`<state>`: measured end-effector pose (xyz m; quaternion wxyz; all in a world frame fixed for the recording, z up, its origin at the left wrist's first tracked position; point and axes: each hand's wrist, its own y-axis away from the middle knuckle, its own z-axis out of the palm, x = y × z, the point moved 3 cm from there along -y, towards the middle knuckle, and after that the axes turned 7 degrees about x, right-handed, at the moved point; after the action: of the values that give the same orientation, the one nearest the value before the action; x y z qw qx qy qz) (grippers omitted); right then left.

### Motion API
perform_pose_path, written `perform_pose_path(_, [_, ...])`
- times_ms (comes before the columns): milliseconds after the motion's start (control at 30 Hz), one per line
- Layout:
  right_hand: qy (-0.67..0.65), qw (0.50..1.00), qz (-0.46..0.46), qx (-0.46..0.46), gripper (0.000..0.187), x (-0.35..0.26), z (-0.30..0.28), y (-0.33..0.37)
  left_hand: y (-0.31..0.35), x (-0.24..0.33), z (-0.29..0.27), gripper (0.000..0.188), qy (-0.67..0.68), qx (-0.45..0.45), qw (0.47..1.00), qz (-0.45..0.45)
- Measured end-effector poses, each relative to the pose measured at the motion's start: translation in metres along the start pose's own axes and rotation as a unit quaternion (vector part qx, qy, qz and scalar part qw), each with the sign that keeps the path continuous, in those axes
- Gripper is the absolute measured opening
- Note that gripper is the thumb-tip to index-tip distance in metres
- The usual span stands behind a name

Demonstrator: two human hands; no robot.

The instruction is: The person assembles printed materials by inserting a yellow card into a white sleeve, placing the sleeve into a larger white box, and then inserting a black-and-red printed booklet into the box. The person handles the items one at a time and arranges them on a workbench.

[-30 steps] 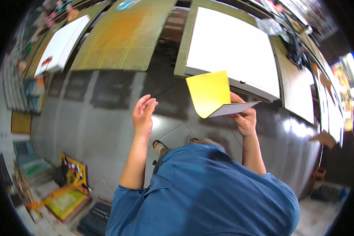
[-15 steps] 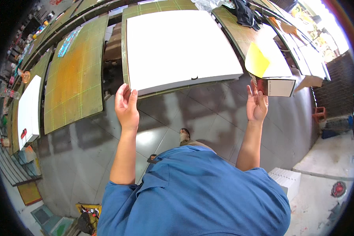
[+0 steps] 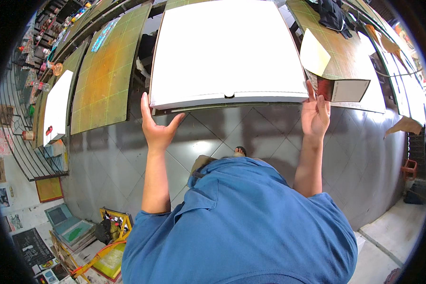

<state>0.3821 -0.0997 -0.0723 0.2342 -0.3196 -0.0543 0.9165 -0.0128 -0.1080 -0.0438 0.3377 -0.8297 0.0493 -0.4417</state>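
Observation:
A large stack of white sheets [image 3: 227, 52], or a white slab with a thick front edge, lies in front of me. A small dark notch marks its front edge. My left hand [image 3: 157, 125] is at its near left corner, thumb and fingers spread, holding nothing. At the near right corner, my right hand [image 3: 315, 116] has its thumb and fingers closed on a printed folded card [image 3: 345, 90] with a dark red part and a white panel. A pale cream flap [image 3: 314, 54] rises behind the card; whether they are joined is unclear.
An olive board with grid lines [image 3: 104, 75] stands left of the stack, and another white block [image 3: 57, 109] lies beyond it. Dark cloth [image 3: 333, 16] rests on the right board. Grey floor tiles [image 3: 213, 125] run below. A yellow frame [image 3: 118, 222] stands at lower left.
My left hand has spread its thumb from its fingers. My right hand and the printed card have moved farther forward and closer to the stack. The view has shifted.

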Motion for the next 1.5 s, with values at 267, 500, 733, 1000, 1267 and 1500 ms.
perform_pose_path(267, [0.058,0.998,0.014,0.004,0.031,-0.001,-0.002,0.002,0.003,-0.011,0.007,0.081,-0.061,0.01,0.997,-0.039])
perform_pose_path(500, [0.018,0.999,0.025,0.012,0.031,-0.005,0.015,-0.005,0.0,-0.008,0.008,0.076,-0.101,0.026,0.994,-0.022])
perform_pose_path(733, [0.002,1.0,0.0,0.01,0.036,-0.025,0.029,-0.025,-0.027,0.016,0.003,0.065,-0.142,0.069,0.982,0.101])
perform_pose_path(1000, [0.121,0.983,-0.08,-0.116,0.024,-0.055,0.037,-0.007,-0.046,0.021,-0.003,0.062,-0.152,0.078,0.967,0.187])
perform_pose_path(1267, [0.128,0.975,0.009,-0.18,0.016,-0.028,0.062,0.078,-0.078,0.042,-0.013,0.059,-0.123,0.068,0.956,0.256])
perform_pose_path(1500, [0.359,0.915,0.179,0.046,0.021,0.032,0.05,0.099,-0.09,0.053,-0.019,0.057,-0.122,0.062,0.952,0.274])
